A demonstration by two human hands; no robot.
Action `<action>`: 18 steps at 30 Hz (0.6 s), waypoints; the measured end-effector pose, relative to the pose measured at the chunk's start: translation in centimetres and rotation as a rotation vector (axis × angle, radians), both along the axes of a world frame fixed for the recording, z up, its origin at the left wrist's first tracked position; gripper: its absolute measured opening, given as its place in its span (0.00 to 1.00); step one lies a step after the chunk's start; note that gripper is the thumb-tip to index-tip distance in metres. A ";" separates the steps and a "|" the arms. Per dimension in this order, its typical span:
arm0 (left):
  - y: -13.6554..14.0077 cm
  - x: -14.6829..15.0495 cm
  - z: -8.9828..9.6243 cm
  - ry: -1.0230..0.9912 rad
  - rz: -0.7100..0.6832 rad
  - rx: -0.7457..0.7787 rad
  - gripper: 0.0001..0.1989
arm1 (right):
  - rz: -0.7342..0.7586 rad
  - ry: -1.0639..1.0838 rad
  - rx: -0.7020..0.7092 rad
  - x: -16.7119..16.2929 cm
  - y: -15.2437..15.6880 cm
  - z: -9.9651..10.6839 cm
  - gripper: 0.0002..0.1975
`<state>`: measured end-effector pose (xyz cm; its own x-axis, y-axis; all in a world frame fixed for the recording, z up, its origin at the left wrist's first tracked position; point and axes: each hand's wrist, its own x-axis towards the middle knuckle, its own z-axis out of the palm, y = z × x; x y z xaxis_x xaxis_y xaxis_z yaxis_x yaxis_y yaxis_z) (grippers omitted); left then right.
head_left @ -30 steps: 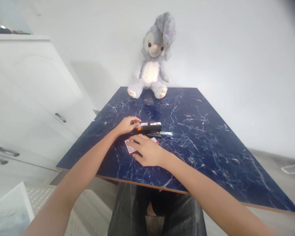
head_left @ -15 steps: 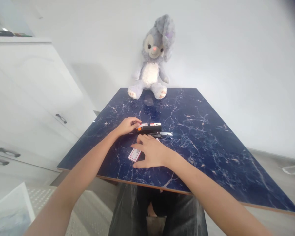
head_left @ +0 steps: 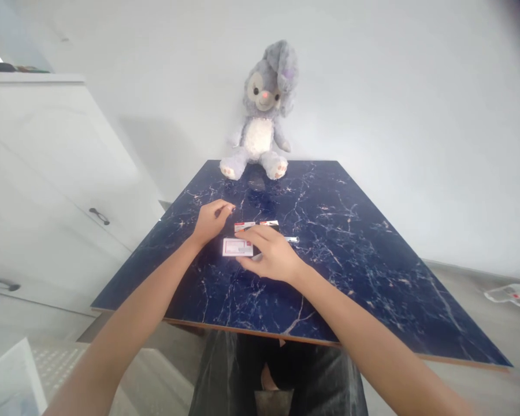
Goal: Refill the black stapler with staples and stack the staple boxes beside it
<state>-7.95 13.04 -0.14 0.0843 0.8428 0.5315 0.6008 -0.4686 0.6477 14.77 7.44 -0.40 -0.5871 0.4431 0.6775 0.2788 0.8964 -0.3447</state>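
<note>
My right hand (head_left: pixel 268 254) is closed around a small white box with a red border (head_left: pixel 236 247), its thumb at the near edge and fingers at the far edge. Just beyond it lie two small red-and-white boxes (head_left: pixel 245 226) side by side, partly covered by my fingers. A silver metal end (head_left: pixel 292 239) sticks out to the right of that hand; the black object it belongs with is mostly hidden. To the left and behind, my left hand (head_left: pixel 214 218) is pinched together above the tabletop, apart from the boxes. Whatever its fingertips hold is too small to name.
A dark blue marbled table (head_left: pixel 351 260) spreads out in front of me. At its far edge a grey plush rabbit (head_left: pixel 260 115) sits against the wall. A white cabinet (head_left: pixel 56 173) stands on the left.
My right hand has moved the white box away from me and turned it from slanted to level. My left hand has drawn back left from the red-and-white boxes, its fingers now pinched.
</note>
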 end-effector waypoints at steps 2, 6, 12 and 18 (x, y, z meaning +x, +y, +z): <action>-0.4 0.2 0.4 -0.170 -0.115 -0.098 0.18 | -0.135 0.095 0.027 0.3 0.4 0.4 0.20; -1.1 1.5 0.7 -0.422 -0.426 -0.390 0.24 | -0.343 0.192 0.022 0.8 1.1 0.6 0.21; -2.0 3.1 0.9 -0.512 -0.562 -0.575 0.24 | -0.360 0.194 -0.006 1.0 1.9 0.0 0.20; -1.8 1.7 1.7 -0.310 -0.520 -0.565 0.15 | -0.148 0.059 -0.008 1.5 1.6 0.3 0.19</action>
<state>-6.26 11.26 1.53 0.4562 0.8839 0.1033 0.1522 -0.1919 0.9695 16.23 9.03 -0.11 -0.4743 0.5271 0.7051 0.3869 0.8443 -0.3708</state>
